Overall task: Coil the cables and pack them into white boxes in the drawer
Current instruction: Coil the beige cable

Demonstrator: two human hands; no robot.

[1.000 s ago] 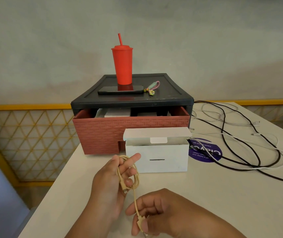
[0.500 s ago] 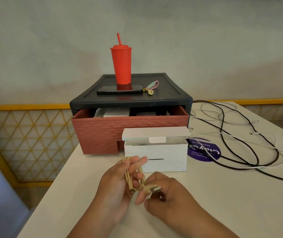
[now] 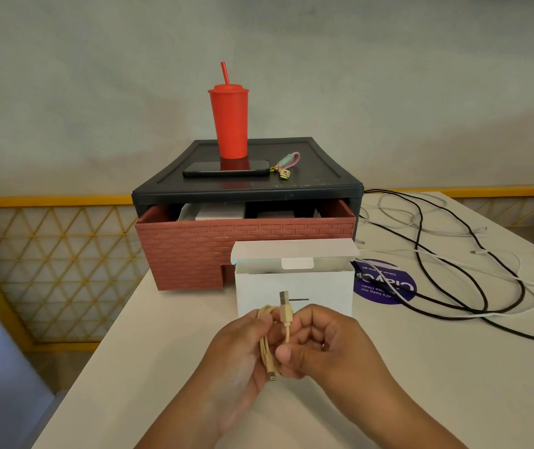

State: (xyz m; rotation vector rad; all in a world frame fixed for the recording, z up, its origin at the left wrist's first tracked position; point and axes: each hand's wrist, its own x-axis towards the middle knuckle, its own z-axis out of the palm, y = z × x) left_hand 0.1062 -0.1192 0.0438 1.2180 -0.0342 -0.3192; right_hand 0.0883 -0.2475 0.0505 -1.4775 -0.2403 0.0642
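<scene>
The beige braided cable (image 3: 267, 348) is nearly coiled above the near edge of the counter (image 3: 162, 367). Our left hand (image 3: 243, 354) has its grip round the loops, and our right hand (image 3: 333, 348) pinches the plug end. The open white cardboard box (image 3: 294, 286) awaits it. Loose black and white cables (image 3: 472, 252) lie uncoiled toward the right edge.
</scene>
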